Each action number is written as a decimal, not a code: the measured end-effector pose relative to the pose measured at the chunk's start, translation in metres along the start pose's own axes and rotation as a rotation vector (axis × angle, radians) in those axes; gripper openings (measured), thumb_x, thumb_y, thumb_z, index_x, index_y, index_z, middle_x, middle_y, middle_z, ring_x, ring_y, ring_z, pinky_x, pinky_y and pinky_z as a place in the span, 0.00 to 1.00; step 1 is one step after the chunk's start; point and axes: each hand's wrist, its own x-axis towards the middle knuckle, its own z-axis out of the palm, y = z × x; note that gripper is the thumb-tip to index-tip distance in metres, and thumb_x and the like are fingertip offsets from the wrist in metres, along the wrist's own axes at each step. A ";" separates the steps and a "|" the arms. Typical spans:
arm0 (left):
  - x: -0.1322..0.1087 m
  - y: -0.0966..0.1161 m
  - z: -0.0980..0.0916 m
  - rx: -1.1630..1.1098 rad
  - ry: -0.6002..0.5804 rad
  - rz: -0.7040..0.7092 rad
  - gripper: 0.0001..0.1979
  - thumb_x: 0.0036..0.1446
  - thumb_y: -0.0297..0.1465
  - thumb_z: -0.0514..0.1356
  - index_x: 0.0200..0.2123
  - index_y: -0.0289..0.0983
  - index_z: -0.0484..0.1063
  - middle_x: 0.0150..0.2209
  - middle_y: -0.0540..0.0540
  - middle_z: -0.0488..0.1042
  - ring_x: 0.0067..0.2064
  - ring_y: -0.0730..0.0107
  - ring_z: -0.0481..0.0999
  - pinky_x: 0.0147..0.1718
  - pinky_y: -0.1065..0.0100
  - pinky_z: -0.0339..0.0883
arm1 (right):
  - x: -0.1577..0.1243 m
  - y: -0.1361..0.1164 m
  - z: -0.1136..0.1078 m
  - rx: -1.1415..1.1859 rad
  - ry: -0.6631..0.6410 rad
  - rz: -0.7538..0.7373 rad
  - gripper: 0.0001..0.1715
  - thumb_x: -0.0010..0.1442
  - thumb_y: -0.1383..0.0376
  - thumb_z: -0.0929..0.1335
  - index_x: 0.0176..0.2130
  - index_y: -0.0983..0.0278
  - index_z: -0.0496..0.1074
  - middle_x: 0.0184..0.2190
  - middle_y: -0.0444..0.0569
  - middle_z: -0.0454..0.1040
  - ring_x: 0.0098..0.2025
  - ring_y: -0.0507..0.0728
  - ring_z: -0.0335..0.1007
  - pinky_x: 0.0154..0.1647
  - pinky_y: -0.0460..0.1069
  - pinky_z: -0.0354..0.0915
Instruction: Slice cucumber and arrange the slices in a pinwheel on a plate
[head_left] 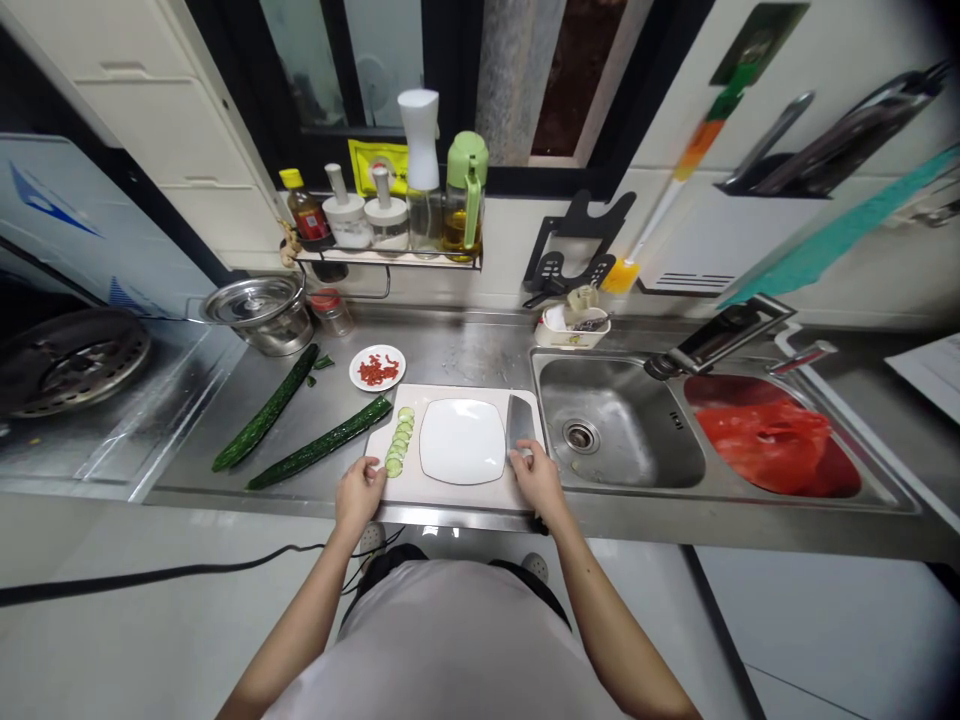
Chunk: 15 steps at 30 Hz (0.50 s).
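Observation:
A white square plate rests on the light cutting board on the steel counter. Left of the plate, overlapping cucumber slices form a row. My left hand is at the board's left edge beside the lowest slice, fingers pinched together; what they hold, if anything, is too small to tell. On the board's right side lies a knife, blade pointing away, with my right hand closed over its handle end. Two cucumbers lie left of the board, and a small plate of red pieces sits behind it.
A double sink is at the right, with a red bag in its far basin under the faucet. A steel pot and a jar stand at the back left. Bottles line a wall rack. The stove is far left.

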 end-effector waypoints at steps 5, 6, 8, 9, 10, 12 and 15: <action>-0.001 0.006 0.008 0.092 -0.002 0.011 0.16 0.53 0.42 0.57 0.40 0.38 0.73 0.32 0.46 0.75 0.35 0.62 0.74 0.32 0.68 0.59 | -0.001 -0.008 0.001 -0.026 -0.020 0.000 0.21 0.59 0.54 0.60 0.45 0.63 0.70 0.18 0.41 0.68 0.25 0.56 0.68 0.31 0.48 0.58; -0.001 0.006 0.009 0.101 -0.003 0.011 0.16 0.53 0.43 0.57 0.39 0.38 0.72 0.32 0.45 0.75 0.35 0.62 0.74 0.31 0.68 0.59 | -0.001 -0.010 0.001 -0.025 -0.025 -0.003 0.21 0.59 0.54 0.60 0.45 0.63 0.70 0.17 0.41 0.68 0.25 0.56 0.67 0.31 0.48 0.58; -0.001 0.006 0.011 0.107 -0.001 0.012 0.16 0.53 0.42 0.58 0.38 0.37 0.72 0.32 0.45 0.74 0.35 0.61 0.74 0.31 0.68 0.58 | -0.001 -0.012 0.000 -0.020 -0.034 -0.009 0.21 0.59 0.55 0.60 0.44 0.63 0.70 0.17 0.41 0.68 0.24 0.56 0.67 0.31 0.48 0.58; -0.002 0.006 0.011 0.105 0.002 0.013 0.15 0.52 0.42 0.58 0.38 0.38 0.72 0.31 0.45 0.74 0.35 0.61 0.74 0.31 0.68 0.58 | -0.001 -0.013 0.000 -0.017 -0.035 -0.010 0.21 0.59 0.55 0.60 0.44 0.63 0.70 0.17 0.41 0.68 0.24 0.56 0.67 0.31 0.48 0.58; -0.002 0.006 0.011 0.097 0.007 0.013 0.15 0.52 0.41 0.58 0.37 0.38 0.72 0.31 0.45 0.74 0.35 0.61 0.74 0.31 0.68 0.58 | -0.001 -0.013 0.000 -0.012 -0.038 -0.009 0.21 0.59 0.55 0.60 0.44 0.64 0.70 0.17 0.41 0.68 0.24 0.56 0.67 0.30 0.48 0.58; -0.003 0.006 0.011 0.057 0.021 0.014 0.13 0.51 0.40 0.59 0.35 0.38 0.71 0.32 0.46 0.74 0.34 0.62 0.73 0.31 0.68 0.58 | -0.002 -0.014 -0.001 -0.006 -0.038 -0.005 0.21 0.58 0.55 0.60 0.44 0.64 0.70 0.17 0.41 0.68 0.24 0.56 0.67 0.30 0.48 0.58; -0.005 0.009 0.011 -0.084 0.048 0.006 0.09 0.51 0.38 0.59 0.32 0.39 0.71 0.30 0.47 0.75 0.32 0.65 0.72 0.31 0.69 0.59 | -0.003 -0.017 -0.003 0.004 -0.039 -0.005 0.20 0.58 0.55 0.60 0.43 0.64 0.70 0.16 0.40 0.67 0.24 0.56 0.66 0.30 0.47 0.58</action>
